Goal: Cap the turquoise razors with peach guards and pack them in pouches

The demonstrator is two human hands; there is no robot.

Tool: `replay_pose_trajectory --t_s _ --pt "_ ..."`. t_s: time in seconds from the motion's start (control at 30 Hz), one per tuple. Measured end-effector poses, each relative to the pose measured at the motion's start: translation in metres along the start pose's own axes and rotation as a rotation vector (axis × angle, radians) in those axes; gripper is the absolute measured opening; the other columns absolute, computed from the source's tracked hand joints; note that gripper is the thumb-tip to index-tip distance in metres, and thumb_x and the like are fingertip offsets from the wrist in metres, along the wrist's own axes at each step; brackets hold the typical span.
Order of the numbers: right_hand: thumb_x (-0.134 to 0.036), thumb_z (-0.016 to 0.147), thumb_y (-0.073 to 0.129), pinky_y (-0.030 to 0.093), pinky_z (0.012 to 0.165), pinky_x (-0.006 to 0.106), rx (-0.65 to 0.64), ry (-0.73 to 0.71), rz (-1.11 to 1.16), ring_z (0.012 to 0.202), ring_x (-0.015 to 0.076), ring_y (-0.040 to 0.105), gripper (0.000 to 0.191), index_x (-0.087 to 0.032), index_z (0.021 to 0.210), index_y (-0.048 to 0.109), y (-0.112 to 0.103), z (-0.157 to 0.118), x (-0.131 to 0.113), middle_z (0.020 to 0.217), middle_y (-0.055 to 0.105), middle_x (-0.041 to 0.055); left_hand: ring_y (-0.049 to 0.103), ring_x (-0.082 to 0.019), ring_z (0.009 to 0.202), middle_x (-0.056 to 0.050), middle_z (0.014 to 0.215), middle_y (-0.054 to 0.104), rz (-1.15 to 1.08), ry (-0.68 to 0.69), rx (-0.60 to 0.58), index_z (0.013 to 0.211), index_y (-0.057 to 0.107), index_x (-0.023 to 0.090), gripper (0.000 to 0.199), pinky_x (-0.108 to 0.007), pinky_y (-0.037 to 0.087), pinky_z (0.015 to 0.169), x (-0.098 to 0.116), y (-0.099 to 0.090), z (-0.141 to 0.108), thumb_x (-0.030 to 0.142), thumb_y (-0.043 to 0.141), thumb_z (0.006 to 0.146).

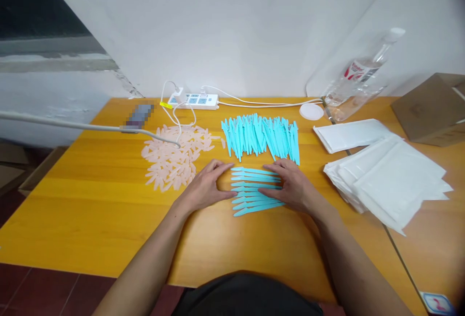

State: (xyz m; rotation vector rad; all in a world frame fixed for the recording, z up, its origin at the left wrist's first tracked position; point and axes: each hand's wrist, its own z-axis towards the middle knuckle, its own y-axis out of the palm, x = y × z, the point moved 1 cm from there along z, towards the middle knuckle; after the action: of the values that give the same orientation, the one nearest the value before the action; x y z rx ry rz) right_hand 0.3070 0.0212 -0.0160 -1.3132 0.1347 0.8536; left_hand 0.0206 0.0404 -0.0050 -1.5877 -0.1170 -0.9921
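Observation:
Several slim turquoise pieces (254, 192) lie side by side in a column on the wooden table (218, 253). At their left ends is my left hand (209, 185), thumb and fingers apart. My right hand (290, 185) rests over their right ends, its thumb and fingers also apart and hiding some tips. Just beyond the column, a dense heap of turquoise pieces (259, 136) points roughly toward me. Many small pale pink pieces (174, 156) are spread in a loose pile to the left of the heap.
A power strip (203, 101) with white cables sits by the wall, near a phone (139, 116). One cable crosses over the pink pile. To the right are a round white lid (311, 111), plastic bottles (354, 81), white packets (392, 175) and a cardboard box (432, 110).

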Motion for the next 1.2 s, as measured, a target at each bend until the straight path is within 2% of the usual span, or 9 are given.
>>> replay_pose_trajectory --t_s 0.23,0.37,0.47,0.53,0.67,0.77,0.87,1.03,1.2 --pt "-0.048 0.083 0.075 0.052 0.088 0.045 -0.008 0.014 -0.047 0.099 0.0282 0.060 0.050 -0.022 0.124 0.065 -0.001 0.000 0.006 0.106 0.064 0.0103 0.059 -0.024 0.111 -0.005 0.118 0.057 0.009 0.008 0.013 0.141 0.053 0.030 0.066 -0.038 0.049 0.097 -0.003 0.002 0.001 0.044 0.078 0.081" --pt "-0.046 0.089 0.068 0.054 0.088 0.044 0.027 0.050 -0.081 0.099 0.0271 0.063 0.045 -0.023 0.127 0.064 -0.021 -0.001 -0.004 0.106 0.065 0.0099 0.060 -0.023 0.111 -0.006 0.118 0.059 0.020 0.024 0.033 0.140 0.054 0.029 0.065 -0.038 0.050 0.096 0.000 0.000 -0.001 0.045 0.077 0.082" --pt "-0.048 0.091 0.064 0.054 0.089 0.044 0.091 0.094 -0.175 0.102 0.0273 0.064 0.046 -0.023 0.129 0.062 -0.061 -0.019 -0.005 0.110 0.066 0.0112 0.058 -0.025 0.119 -0.009 0.129 0.059 0.038 0.110 0.053 0.139 0.056 0.026 0.062 -0.040 0.047 0.103 0.007 0.002 -0.002 0.048 0.075 0.083" --pt "-0.053 0.089 0.064 0.053 0.091 0.047 0.102 0.143 -0.305 0.107 0.0305 0.064 0.052 -0.022 0.130 0.063 -0.097 -0.042 0.007 0.119 0.066 0.0134 0.050 -0.028 0.133 -0.011 0.142 0.055 0.079 0.199 0.025 0.139 0.055 0.025 0.065 -0.044 0.040 0.112 0.015 0.009 0.001 0.053 0.073 0.083" --pt "-0.052 0.095 0.052 0.046 0.100 0.050 -0.040 0.183 -0.503 0.124 0.0364 0.057 0.060 -0.018 0.145 0.054 -0.168 -0.099 0.062 0.140 0.057 0.0198 0.028 -0.035 0.150 -0.012 0.159 0.040 0.206 0.299 -0.129 0.145 0.051 0.026 0.076 -0.056 0.019 0.123 0.030 0.029 0.009 0.067 0.066 0.082" --pt "-0.047 0.096 0.050 0.047 0.092 0.051 -0.162 0.200 -0.648 0.127 0.0380 0.055 0.061 -0.017 0.150 0.050 -0.195 -0.132 0.104 0.153 0.044 0.0220 0.023 -0.035 0.152 -0.011 0.162 0.035 0.262 0.299 -0.189 0.148 0.048 0.027 0.077 -0.059 0.014 0.124 0.036 0.040 0.012 0.069 0.061 0.084" --pt "-0.048 0.091 0.059 0.044 0.093 0.054 -0.236 0.155 -0.700 0.136 0.0415 0.045 0.065 -0.019 0.149 0.051 -0.195 -0.141 0.125 0.157 0.040 0.0221 0.025 -0.035 0.152 -0.011 0.163 0.034 0.285 0.296 -0.201 0.148 0.048 0.025 0.075 -0.058 0.015 0.124 0.039 0.043 0.008 0.066 0.060 0.087" --pt "-0.053 0.090 0.059 0.038 0.099 0.064 -0.241 0.029 -0.593 0.138 0.0428 0.043 0.061 -0.028 0.145 0.056 -0.182 -0.126 0.124 0.149 0.051 0.0185 0.030 -0.032 0.150 -0.012 0.160 0.038 0.251 0.301 -0.163 0.149 0.045 0.025 0.073 -0.058 0.022 0.123 0.037 0.034 -0.001 0.062 0.061 0.089" --pt "-0.058 0.095 0.049 0.039 0.107 0.059 -0.226 -0.058 -0.470 0.131 0.0381 0.053 0.048 -0.022 0.110 0.078 -0.193 -0.113 0.114 0.126 0.068 0.0162 0.048 -0.028 0.139 -0.014 0.146 0.057 0.155 0.279 -0.006 0.137 0.059 0.022 0.045 -0.049 0.039 0.116 0.037 0.023 0.008 0.040 0.060 0.096"
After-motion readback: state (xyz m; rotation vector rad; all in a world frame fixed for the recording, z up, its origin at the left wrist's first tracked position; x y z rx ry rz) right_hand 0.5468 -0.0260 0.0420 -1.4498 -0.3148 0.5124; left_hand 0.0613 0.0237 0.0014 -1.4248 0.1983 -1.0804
